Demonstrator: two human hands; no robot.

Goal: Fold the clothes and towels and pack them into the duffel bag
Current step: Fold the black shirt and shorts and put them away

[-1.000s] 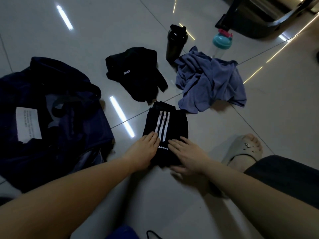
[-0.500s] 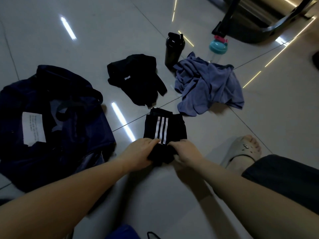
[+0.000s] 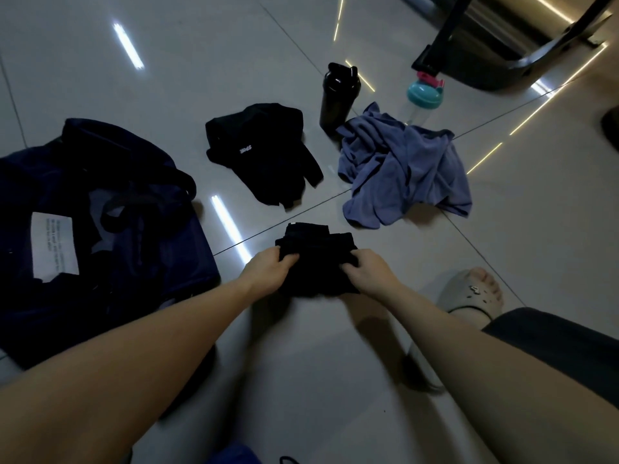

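A folded black garment (image 3: 316, 259) lies on the tiled floor in front of me. My left hand (image 3: 268, 274) grips its left edge and my right hand (image 3: 366, 274) grips its right edge, with the near half turned over so its white stripes are hidden. A second black garment (image 3: 261, 152) with small white lettering lies crumpled farther back. To the right of it a blue-grey towel (image 3: 405, 169) sits in a loose heap. The dark navy duffel bag (image 3: 100, 229) lies open at the left, showing a white label.
A black shaker bottle (image 3: 336, 95) and a clear bottle with a teal lid (image 3: 423, 95) stand behind the towel. Dark furniture legs (image 3: 502, 45) are at the top right. My foot in a grey sandal (image 3: 469, 289) rests at the right.
Both hands went from resting flat on the striped black garment to gripping its near edge and folding it away from me, which hid the white stripes.
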